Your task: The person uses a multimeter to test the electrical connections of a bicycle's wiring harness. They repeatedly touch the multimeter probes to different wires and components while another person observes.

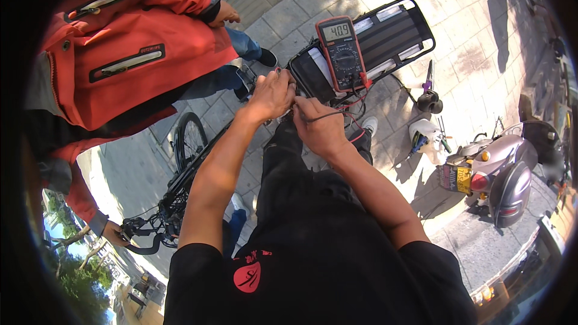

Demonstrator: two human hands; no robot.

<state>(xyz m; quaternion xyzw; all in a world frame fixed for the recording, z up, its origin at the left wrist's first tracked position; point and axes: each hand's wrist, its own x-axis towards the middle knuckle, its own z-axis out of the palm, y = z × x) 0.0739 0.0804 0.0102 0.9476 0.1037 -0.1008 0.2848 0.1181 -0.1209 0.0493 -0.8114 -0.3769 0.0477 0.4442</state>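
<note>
My left hand [274, 95] is closed, fingertips pinched together near the front end of a black bicycle rear rack [394, 36]; what they hold is hidden. Close beside it, my right hand [322, 129] is closed on a dark multimeter test lead [325, 115] that runs across its fingers. The lead's tip cannot be made out. A red-edged multimeter [342, 54] lies face up on the rack, its display showing a reading. Red and dark leads loop from its lower end toward my right hand.
A person in a red jacket [144, 36] stands at the left, a hand [114, 233] on the bicycle handlebar [144, 247]. The bicycle wheel [190, 138] is nearby. A parked scooter [500, 168] and a white bag [428, 141] are at the right on paving [463, 42].
</note>
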